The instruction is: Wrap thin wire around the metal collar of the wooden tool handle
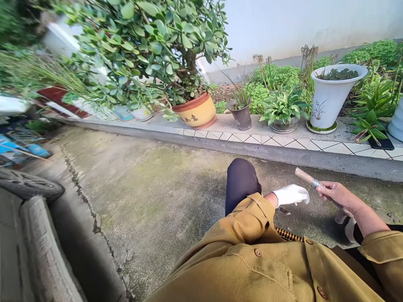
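My left hand (291, 195) wears a white glove and is beside my dark-trousered knee. Its fingers reach out to the right, loosely bent, with nothing visible in them. My bare right hand (338, 195) is closed round a wooden-handled tool (304, 176). The pale handle points up and left, with wire wound round its lower end. A thin dark part of the tool runs back under the hand, so its working end is hidden. The two hands are apart. Just below the glove is a small brown scrap (284, 211), too small to name.
A low tiled ledge (254, 139) crosses ahead, bearing a yellow pot (195, 111) with a large succulent, a small dark pot (240, 116), a tall white planter (333, 98) and a dark flat phone-like object (381, 142). At left are a tyre (30, 183) and cracked concrete (139, 179).
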Motion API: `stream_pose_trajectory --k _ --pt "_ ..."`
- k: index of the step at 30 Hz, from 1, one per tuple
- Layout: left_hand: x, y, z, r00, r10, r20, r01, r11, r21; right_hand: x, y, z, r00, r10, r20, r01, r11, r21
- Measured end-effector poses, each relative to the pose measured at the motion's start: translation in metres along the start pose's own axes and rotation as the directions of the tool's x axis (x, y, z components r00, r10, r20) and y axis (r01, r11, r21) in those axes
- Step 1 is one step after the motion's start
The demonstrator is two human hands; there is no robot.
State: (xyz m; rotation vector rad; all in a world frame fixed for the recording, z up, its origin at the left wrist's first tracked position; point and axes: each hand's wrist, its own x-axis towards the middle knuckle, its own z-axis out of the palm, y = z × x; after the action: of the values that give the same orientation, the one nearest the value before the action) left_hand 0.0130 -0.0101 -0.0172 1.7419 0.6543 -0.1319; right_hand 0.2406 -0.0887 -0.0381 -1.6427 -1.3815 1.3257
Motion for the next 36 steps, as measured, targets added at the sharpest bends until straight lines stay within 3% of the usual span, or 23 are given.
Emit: stream_pose_trajectory --k 2,4,6,8,10,11,14,19,24,30,33,36 --pt "-0.001 0.001 0.004 1.000 0.007 0.022 -0.009 0.997 0.082 0.007 -0.001 0.004 0.995 0.061 -0.079 -0.076 0.977 -0.198" --pt "-0.003 0.002 0.006 0.997 0.032 0.067 -0.049 0.961 0.271 0.009 -0.003 0.006 0.991 0.117 -0.069 -0.135 0.900 -0.414" --pt "-0.004 0.007 0.005 0.996 0.033 0.087 -0.069 0.891 0.448 0.007 -0.005 0.006 0.966 0.240 0.099 -0.152 0.833 -0.532" --pt "-0.006 0.015 0.002 0.994 0.025 0.108 -0.079 0.845 0.529 0.003 -0.005 0.005 0.864 0.374 0.338 -0.157 0.837 -0.524" --pt "-0.008 0.028 -0.002 0.987 0.012 0.159 -0.099 0.827 0.554 0.000 -0.004 0.002 0.767 0.390 0.510 -0.151 0.881 -0.448" --pt "-0.009 0.036 -0.003 0.986 0.007 0.165 -0.101 0.818 0.567 -0.001 -0.003 0.001 0.751 0.358 0.555 -0.134 0.906 -0.402" --pt "-0.014 0.059 0.002 0.994 -0.008 0.106 -0.067 0.728 0.682 0.000 -0.001 0.000 0.772 0.268 0.576 -0.097 0.945 -0.311" --pt "-0.017 0.087 0.033 0.998 -0.044 0.043 -0.016 0.497 0.868 0.001 0.004 0.001 0.772 0.250 0.584 -0.113 0.959 -0.261" --pt "-0.015 0.106 0.054 0.994 -0.057 0.092 -0.062 0.399 0.915 -0.002 0.002 0.006 0.795 0.247 0.554 -0.113 0.958 -0.264" --pt "-0.011 0.115 0.057 0.990 -0.119 0.080 -0.039 0.315 0.948 -0.002 -0.008 0.002 0.819 0.259 0.513 -0.137 0.955 -0.263" --pt "-0.012 0.116 0.054 0.989 -0.133 0.065 -0.021 0.306 0.952 -0.003 -0.009 -0.002 0.775 0.273 0.569 -0.130 0.951 -0.279" --pt "-0.013 0.118 0.043 0.992 -0.115 0.051 -0.007 0.347 0.938 -0.003 -0.013 0.003 0.666 0.317 0.676 -0.098 0.935 -0.341"
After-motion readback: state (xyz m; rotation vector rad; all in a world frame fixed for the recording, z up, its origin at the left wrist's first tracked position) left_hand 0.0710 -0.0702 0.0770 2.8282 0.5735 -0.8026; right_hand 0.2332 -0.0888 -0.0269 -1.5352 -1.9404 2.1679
